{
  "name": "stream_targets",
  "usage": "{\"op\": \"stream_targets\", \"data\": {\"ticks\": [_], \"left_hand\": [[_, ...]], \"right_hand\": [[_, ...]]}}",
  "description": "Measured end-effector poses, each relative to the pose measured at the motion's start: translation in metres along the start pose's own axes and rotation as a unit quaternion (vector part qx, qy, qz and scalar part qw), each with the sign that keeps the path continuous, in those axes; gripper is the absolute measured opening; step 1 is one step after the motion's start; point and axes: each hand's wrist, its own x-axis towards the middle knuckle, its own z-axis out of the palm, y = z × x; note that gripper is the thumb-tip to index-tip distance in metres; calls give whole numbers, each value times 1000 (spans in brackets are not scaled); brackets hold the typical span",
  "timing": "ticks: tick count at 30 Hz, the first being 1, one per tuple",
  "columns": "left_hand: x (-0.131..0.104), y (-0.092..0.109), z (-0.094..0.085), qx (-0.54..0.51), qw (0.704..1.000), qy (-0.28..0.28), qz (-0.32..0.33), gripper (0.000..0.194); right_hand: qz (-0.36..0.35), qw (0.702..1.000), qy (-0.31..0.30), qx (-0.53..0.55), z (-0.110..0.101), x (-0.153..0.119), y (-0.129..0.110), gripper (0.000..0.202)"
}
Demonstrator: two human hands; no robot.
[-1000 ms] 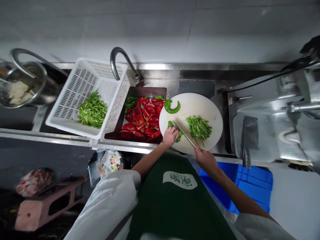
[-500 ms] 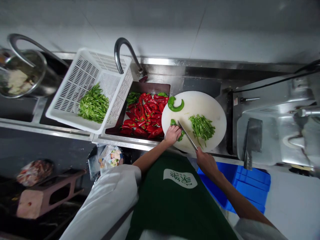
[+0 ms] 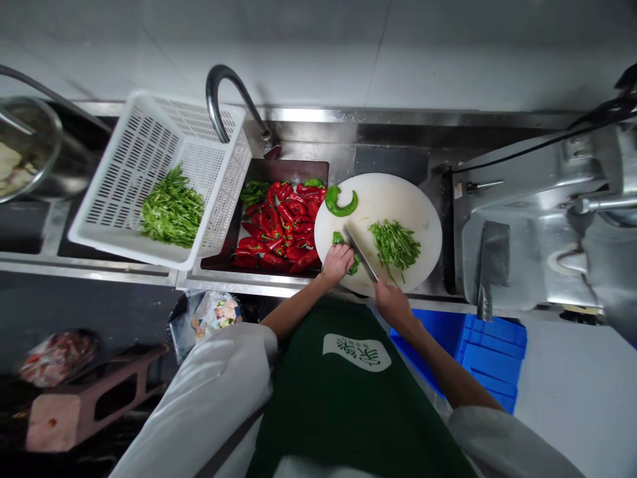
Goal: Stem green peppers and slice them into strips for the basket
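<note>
On the round white cutting board point(image 3: 423, 199), my left hand point(image 3: 338, 260) is closed over a green pepper point(image 3: 353, 265), pressing it down; most of the pepper is hidden under the fingers. My right hand point(image 3: 393, 302) grips the handle of a knife point(image 3: 361, 254), whose blade lies right beside the left fingers at the pepper. A pile of thin-cut green pepper strips point(image 3: 395, 245) sits to the right of the blade. One whole curved green pepper point(image 3: 341, 203) rests near the board's upper left edge.
Left of the board, a sink basin holds many red peppers point(image 3: 283, 226) and a few green ones. A white plastic basket point(image 3: 114, 172) contains cut green strips, under a curved faucet point(image 3: 213, 99). A cleaver point(image 3: 490, 265) lies on the metal sink at right. Below stands a blue crate point(image 3: 490, 358).
The camera view has shifted slightly, moving the scene left and up. Both hands keep their hold on the pepper and the knife, with little visible change between them.
</note>
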Motion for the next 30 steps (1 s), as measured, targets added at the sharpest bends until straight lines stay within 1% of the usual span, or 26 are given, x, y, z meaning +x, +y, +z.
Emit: {"op": "stream_targets", "data": {"ticks": [2, 4, 7, 10, 12, 14, 15, 17, 19, 20, 22, 24, 27, 30], "left_hand": [[-1, -2, 0, -6, 1000, 6, -2, 25], [-1, -3, 0, -10, 1000, 13, -7, 25], [-1, -1, 2, -17, 1000, 14, -12, 24], [1, 3, 1, -21, 1000, 8, -18, 24], [1, 1, -4, -25, 999, 3, -27, 25], [0, -5, -13, -45, 999, -2, -15, 25], [-2, -11, -19, -61, 998, -3, 1, 24], [-4, -23, -28, -93, 995, 0, 43, 22], [-7, -30, -32, -108, 992, 9, 69, 22], [-8, -30, -30, -107, 992, 14, 69, 23], [-8, -22, -23, -91, 994, 24, 48, 24], [-7, -8, -13, -63, 997, 30, 10, 25], [-3, 10, -3, -19, 999, 28, -27, 22], [0, 15, -3, -2, 1000, 12, -25, 20]], "right_hand": [[-3, 1000, 20, 13, -6, 12, -7, 36], [-6, 999, 41, 15, -11, 16, -7, 38], [-1, 999, 39, 14, -9, 2, -4, 39], [3, 1000, 16, 18, -1, -8, -9, 38], [6, 1000, 16, 25, 1, -1, -18, 37], [5, 999, 28, 36, -2, 12, -23, 38], [3, 998, 37, 41, -4, 19, -23, 38], [-2, 998, 45, 52, -9, 27, -14, 37], [-1, 997, 52, 59, -10, 26, 2, 36], [4, 997, 55, 58, -10, 24, 10, 36], [20, 997, 53, 51, -6, 15, 22, 36], [30, 998, 42, 33, -2, 4, 27, 38], [15, 999, 36, 2, 5, -13, 24, 38], [-13, 999, 34, -14, 9, -21, 16, 40]]}}
